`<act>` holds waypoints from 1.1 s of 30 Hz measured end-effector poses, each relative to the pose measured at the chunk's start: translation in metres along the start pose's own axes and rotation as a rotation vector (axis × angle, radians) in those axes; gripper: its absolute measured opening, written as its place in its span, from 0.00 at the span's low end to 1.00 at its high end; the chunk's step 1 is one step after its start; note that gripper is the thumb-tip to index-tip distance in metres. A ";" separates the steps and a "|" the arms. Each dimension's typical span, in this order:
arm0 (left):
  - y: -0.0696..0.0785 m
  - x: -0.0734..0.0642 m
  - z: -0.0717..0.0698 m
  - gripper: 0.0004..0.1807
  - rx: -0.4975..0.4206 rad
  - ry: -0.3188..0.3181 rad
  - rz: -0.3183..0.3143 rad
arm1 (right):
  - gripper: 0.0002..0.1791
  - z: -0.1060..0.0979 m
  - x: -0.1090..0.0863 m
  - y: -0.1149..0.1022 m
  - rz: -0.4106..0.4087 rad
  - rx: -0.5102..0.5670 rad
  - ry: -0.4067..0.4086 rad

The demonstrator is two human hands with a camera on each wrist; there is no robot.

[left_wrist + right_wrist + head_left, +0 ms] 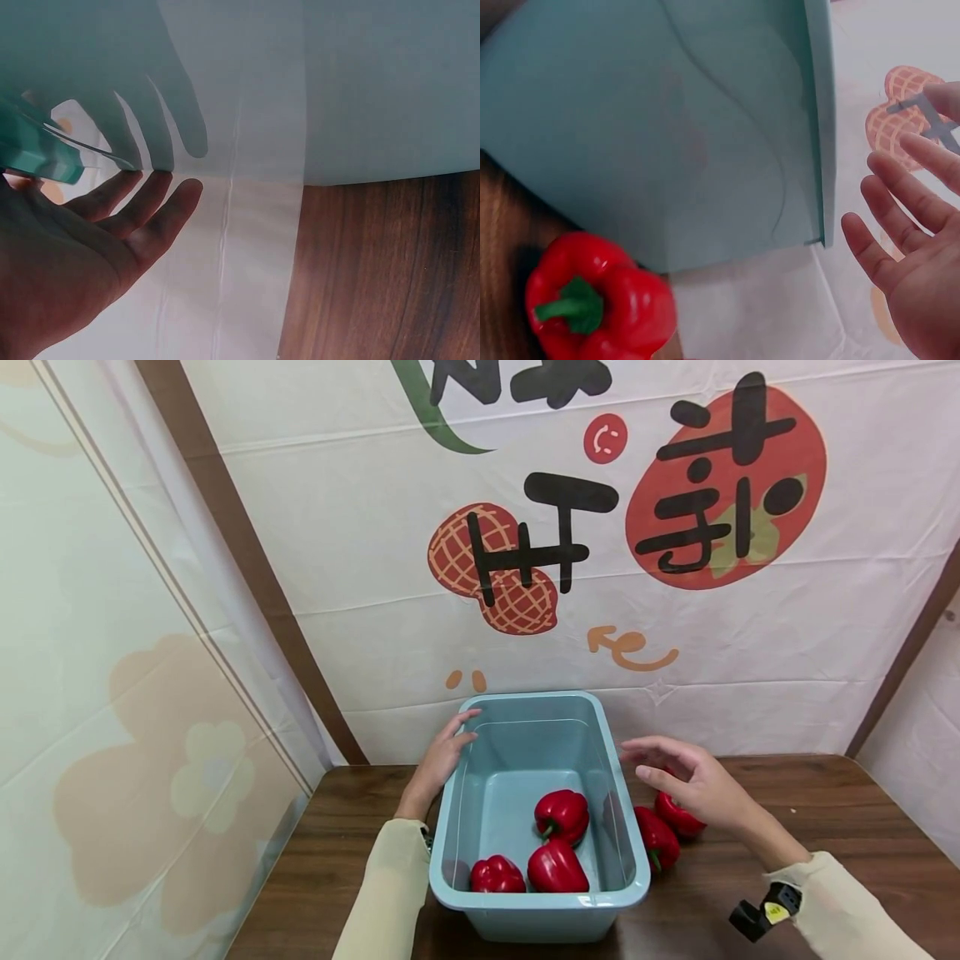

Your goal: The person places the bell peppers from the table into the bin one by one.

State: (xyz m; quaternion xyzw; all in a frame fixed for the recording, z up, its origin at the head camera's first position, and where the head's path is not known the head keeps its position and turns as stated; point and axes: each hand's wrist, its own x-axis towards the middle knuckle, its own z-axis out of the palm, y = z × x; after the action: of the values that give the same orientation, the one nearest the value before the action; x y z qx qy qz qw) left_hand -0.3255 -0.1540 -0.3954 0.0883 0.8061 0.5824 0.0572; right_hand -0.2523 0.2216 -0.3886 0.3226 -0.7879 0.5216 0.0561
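Note:
A light blue plastic bin [540, 900] stands on the table with several red bell peppers [561, 817] inside it. Along its left rim lies my left hand [438, 762], fingers fairly straight at the rim. The left wrist view shows the fingers of that hand [112, 232] spread beside the bin's glossy outer wall [375, 90], which mirrors them. My right hand [693, 781] hovers at the right rim with extended fingers and nothing held. Below it, outside the bin, sit two more red bell peppers, one nearer [657, 841] and one partly hidden by the hand [678, 814].
The bin stands on a dark wooden table [322, 877]. A white printed cloth [360, 635] hangs right behind it, and another cloth [150, 693] hangs at the left. A black strap with a yellow label [772, 910] is on the right wrist.

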 end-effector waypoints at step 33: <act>-0.014 0.007 0.003 0.24 0.009 0.052 0.023 | 0.28 0.029 -0.049 0.068 0.254 0.046 0.021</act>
State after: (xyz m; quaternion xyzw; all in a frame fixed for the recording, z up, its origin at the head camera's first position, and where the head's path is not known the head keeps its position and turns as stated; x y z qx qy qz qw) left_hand -0.3330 -0.1541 -0.4099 0.0828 0.8089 0.5814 0.0291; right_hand -0.2448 0.2357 -0.4760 0.2158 -0.8096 0.5457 -0.0098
